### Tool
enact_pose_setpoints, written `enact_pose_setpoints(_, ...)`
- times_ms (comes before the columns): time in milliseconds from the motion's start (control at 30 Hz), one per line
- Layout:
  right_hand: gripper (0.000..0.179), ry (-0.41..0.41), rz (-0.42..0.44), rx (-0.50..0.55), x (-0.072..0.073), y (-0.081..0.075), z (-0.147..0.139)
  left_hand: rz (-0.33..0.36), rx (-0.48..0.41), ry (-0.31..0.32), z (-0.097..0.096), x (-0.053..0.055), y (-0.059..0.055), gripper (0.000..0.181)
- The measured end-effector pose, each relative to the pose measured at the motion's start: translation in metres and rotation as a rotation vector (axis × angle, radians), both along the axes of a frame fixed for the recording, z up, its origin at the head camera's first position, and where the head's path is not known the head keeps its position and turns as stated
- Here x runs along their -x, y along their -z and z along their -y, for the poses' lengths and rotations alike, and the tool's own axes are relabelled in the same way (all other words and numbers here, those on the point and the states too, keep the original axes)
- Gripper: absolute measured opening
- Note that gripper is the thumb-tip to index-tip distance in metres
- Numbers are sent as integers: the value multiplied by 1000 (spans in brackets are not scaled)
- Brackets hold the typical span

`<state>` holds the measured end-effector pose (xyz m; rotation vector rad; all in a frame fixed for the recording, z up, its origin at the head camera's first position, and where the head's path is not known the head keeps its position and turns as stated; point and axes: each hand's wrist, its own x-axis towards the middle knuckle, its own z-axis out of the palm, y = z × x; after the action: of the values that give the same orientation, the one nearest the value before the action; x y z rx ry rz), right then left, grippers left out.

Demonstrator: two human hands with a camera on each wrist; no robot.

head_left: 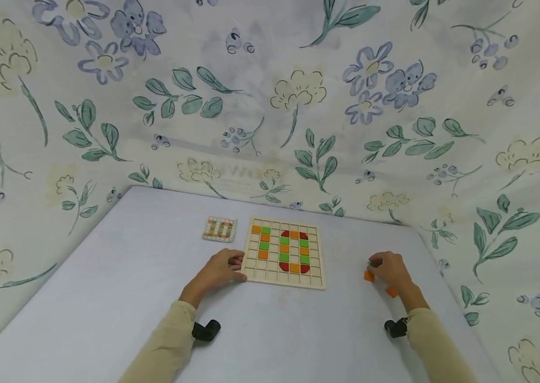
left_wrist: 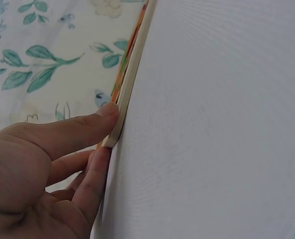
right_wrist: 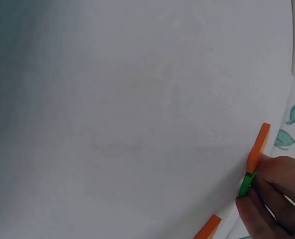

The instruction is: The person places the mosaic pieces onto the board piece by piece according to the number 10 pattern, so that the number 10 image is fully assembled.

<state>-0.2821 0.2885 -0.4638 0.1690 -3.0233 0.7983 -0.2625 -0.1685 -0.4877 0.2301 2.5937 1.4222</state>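
A pale wooden grid board [head_left: 270, 273] lies on the table, with orange, green and red tiles set in it as the digits 1 and 0. At its near left corner my left hand [head_left: 219, 269] holds the edge, the thumb on the rim in the left wrist view. Well to the right of the board, my right hand [head_left: 391, 270] pinches a small green tile [right_wrist: 246, 184] between thumb and fingers. An orange tile [head_left: 369, 276] lies close by the fingertips, and another orange tile [head_left: 391, 291] sits under the palm side, nearer me.
A small pattern card [head_left: 219, 229] with the same coloured digits lies left of the board on the white table [head_left: 107, 298]. Floral cloth [head_left: 251, 117] hangs behind the table's back edge. Black wrist devices [head_left: 206, 331] are worn at both cuffs.
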Motion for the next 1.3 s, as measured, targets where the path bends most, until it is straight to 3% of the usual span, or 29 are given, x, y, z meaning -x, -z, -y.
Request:
enact_pose_setpoints(467, 21, 15, -31, 4, -1, 5, 1, -18, -31, 32, 2, -1, -1, 65)
enact_pose_setpoints(933, 21, 28, -36, 8, -3, 6, 0, -2, -4, 12, 0, -1, -1, 64)
enact_pose_setpoints(1300, 21, -98, -8, 19, -10, -1, 5, -2, -6, 21, 1, -1, -3, 64)
